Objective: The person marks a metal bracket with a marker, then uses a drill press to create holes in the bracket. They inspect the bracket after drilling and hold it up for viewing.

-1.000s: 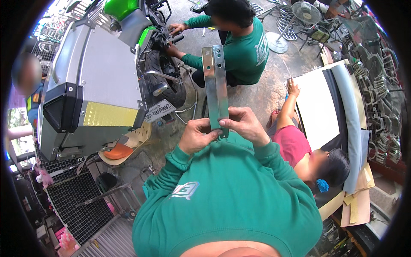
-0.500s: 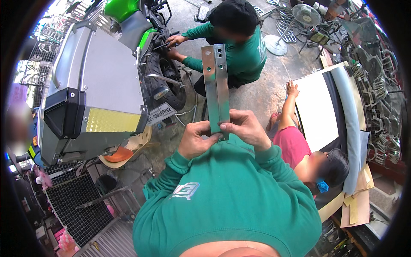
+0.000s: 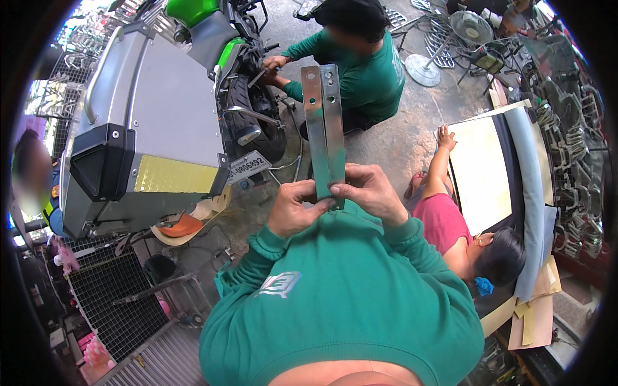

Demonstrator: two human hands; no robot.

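Note:
Two flat metal bars with drilled holes stand side by side in front of my chest, their far ends slightly apart. My left hand is closed at the near end of the left bar, thumb pressed along its foot. Around the near end of the right bar my right hand is closed, its thumb across the face. The bars meet or nearly meet near my thumbs. Fingers behind the metal are hidden.
A large grey metal case is at left, by a green motorcycle. Ahead, a person in green works at its rear wheel. At right, a person in pink touches a white sheet. A fan stands beyond.
The far end of the left bar has tilted slightly left, widening the gap. My grips are unchanged. The surroundings have shifted a little in view, and the person ahead has moved their hands.

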